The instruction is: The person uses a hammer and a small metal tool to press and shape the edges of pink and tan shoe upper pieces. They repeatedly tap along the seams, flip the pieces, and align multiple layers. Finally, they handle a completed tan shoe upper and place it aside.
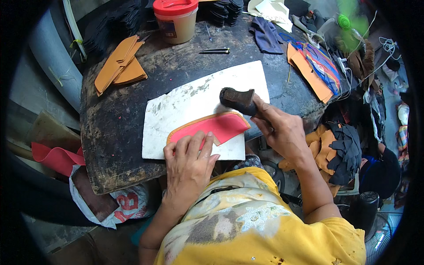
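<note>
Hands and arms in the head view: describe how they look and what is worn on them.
Both the left hand and the right hand are bare, with no gloves, and I can make out no rings or watch. Both forearms are uncovered up to the elbow and come in from the lower edge. The yellow shirt, mottled with grey and white print, ends in a short sleeve above the right elbow.

Even, soft daylight; no hard shadows. The white board reads brightest, without glare. The dark surface shows a dull sheen toward its far edge. A green fan at top right is motion-blurred. Fisheye bending is strong at the rim; corners are vignetted black. Centre is sharp.
</note>
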Demonstrator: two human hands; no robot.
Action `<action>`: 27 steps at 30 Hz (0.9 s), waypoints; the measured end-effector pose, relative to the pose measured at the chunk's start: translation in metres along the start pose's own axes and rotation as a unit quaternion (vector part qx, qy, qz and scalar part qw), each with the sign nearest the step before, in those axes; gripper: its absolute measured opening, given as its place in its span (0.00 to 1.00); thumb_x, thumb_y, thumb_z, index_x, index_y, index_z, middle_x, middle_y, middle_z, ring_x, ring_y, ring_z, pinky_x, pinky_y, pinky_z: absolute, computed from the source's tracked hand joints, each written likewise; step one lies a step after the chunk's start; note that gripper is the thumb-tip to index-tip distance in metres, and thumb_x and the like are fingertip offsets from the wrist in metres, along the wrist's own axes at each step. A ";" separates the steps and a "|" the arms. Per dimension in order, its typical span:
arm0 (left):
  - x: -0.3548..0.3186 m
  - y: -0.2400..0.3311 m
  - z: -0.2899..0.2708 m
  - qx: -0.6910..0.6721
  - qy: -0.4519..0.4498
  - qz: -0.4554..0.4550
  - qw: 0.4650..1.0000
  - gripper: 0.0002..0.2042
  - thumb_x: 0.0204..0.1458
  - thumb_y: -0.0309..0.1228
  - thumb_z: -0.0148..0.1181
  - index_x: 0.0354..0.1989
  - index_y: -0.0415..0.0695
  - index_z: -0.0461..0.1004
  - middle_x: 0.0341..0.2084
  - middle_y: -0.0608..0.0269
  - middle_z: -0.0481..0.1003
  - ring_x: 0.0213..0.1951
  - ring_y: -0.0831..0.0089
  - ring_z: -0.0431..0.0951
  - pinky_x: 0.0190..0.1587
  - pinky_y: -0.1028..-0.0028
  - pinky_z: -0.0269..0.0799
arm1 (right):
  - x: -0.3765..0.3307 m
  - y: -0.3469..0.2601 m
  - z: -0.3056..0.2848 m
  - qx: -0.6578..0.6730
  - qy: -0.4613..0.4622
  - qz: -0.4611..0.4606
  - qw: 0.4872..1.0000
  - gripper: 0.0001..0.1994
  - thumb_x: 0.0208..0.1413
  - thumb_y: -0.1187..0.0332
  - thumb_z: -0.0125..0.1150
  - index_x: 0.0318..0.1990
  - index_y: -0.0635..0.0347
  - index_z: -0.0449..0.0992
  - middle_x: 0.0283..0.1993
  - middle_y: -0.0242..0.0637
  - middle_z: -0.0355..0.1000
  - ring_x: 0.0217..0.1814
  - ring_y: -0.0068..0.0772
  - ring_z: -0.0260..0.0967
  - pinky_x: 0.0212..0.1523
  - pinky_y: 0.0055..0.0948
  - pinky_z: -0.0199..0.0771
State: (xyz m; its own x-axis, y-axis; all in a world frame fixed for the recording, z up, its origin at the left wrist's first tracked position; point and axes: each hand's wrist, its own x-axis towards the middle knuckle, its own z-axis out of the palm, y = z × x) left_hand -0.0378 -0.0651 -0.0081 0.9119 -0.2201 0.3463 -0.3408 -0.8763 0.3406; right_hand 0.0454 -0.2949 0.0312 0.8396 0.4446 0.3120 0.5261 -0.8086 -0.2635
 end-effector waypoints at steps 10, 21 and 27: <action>-0.023 -0.022 -0.016 0.008 -0.008 -0.048 0.999 0.26 0.48 0.36 0.69 0.57 0.45 0.75 0.55 0.53 0.68 0.57 0.58 0.66 0.57 0.58 0.57 | -0.004 0.000 0.014 0.166 -0.081 0.074 0.980 0.27 0.56 0.66 0.65 0.65 0.47 0.68 0.41 0.47 0.79 0.37 0.52 0.78 0.39 0.38 0.79; -0.023 -0.027 -0.021 0.050 -0.039 -0.015 0.998 0.25 0.50 0.32 0.66 0.59 0.50 0.73 0.62 0.49 0.65 0.59 0.54 0.65 0.57 0.57 0.60 | -0.030 0.025 0.009 0.084 -0.006 -0.003 0.996 0.29 0.53 0.71 0.67 0.64 0.47 0.69 0.34 0.41 0.76 0.28 0.44 0.75 0.29 0.33 0.74; -0.022 -0.032 -0.047 -0.160 0.122 -0.070 0.977 0.20 0.53 0.19 0.60 0.56 0.41 0.74 0.46 0.53 0.78 0.48 0.62 0.77 0.51 0.65 0.71 | -0.002 0.020 0.014 -0.111 0.013 0.027 0.993 0.34 0.55 0.78 0.60 0.68 0.32 0.66 0.32 0.35 0.63 0.32 0.39 0.65 0.44 0.36 0.70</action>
State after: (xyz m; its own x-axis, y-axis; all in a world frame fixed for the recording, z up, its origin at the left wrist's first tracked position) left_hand -0.0577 -0.0115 0.0146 0.8866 0.0352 0.4612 -0.3058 -0.7035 0.6415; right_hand 0.0563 -0.3065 0.0127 0.8609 0.3896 0.3273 0.4346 -0.8975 -0.0747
